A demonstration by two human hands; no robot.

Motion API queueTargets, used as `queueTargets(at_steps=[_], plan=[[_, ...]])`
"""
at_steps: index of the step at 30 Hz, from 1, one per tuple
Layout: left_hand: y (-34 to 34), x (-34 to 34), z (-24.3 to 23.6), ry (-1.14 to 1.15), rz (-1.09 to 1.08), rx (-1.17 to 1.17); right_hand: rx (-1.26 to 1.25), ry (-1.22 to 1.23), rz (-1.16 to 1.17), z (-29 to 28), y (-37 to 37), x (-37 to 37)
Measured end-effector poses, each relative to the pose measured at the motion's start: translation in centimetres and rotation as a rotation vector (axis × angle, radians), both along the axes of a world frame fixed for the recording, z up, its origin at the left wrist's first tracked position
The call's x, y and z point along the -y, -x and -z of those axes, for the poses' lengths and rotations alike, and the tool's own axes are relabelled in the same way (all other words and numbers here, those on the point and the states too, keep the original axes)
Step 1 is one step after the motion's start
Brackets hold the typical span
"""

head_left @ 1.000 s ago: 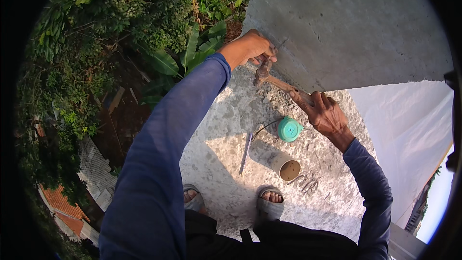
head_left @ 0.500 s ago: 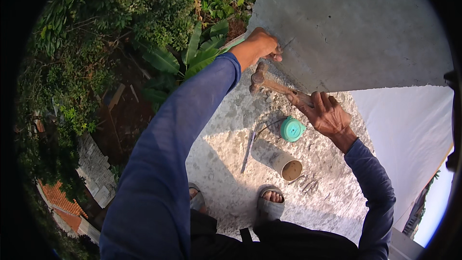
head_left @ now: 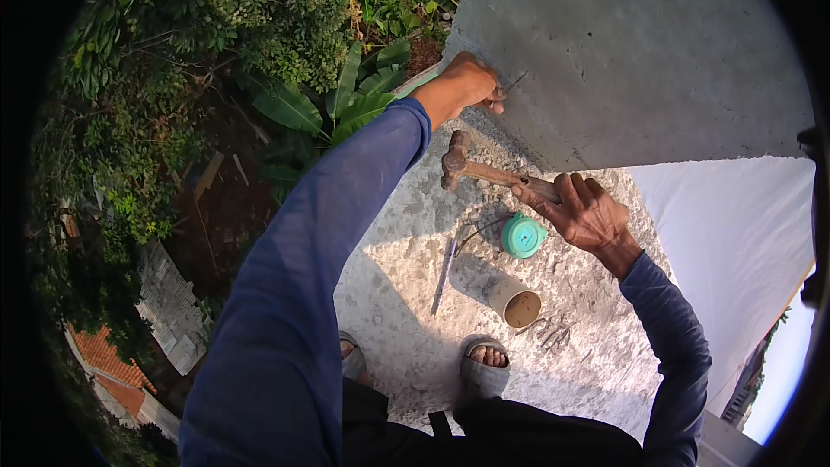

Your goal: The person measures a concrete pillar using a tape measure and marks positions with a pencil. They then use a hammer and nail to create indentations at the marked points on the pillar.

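Note:
My left hand [head_left: 474, 85] is closed in a pinch at the lower left of the grey wall [head_left: 640, 52]. Its fingers hold what looks like a thin nail, mostly hidden; a thin dark line shows on the wall beside the fingertips. My right hand [head_left: 590, 214] grips the wooden handle of a hammer [head_left: 493, 173], thumb laid along it. The rusty hammer head is below my left hand, apart from it and from the wall. Beneath my right hand, a round turquoise container [head_left: 523, 235] sits on the rough concrete floor.
A cylindrical cup [head_left: 521, 307] lies near my right sandal [head_left: 486, 367], with several thin nail-like pieces [head_left: 555, 335] beside it. A slim pencil-like stick [head_left: 444, 278] lies to its left. White sheeting [head_left: 735, 233] hangs at right. Left of the ledge, trees [head_left: 216, 26] and roofs [head_left: 112, 359] are far below.
The hammer head has swung down and slightly left, away from my left hand and the wall. My left hand stays in nearly the same place.

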State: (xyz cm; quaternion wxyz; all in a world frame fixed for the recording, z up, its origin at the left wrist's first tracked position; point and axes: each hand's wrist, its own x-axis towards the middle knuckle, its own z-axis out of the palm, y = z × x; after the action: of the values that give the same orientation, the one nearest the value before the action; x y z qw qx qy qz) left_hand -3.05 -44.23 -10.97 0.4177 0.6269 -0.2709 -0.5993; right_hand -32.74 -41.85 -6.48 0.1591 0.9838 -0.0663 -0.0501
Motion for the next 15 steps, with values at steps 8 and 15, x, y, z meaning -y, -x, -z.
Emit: queueTargets(at_steps=[8,15], plan=[[-0.28,-0.65,-0.4,0.051,0.052,-0.006,0.004,0.02,-0.023,-0.09,-0.27,-0.54],[-0.39,-0.22,0.22,-0.009,0.082,-0.001,0.062,-0.02,-0.075,-0.38,-0.55,-0.66]])
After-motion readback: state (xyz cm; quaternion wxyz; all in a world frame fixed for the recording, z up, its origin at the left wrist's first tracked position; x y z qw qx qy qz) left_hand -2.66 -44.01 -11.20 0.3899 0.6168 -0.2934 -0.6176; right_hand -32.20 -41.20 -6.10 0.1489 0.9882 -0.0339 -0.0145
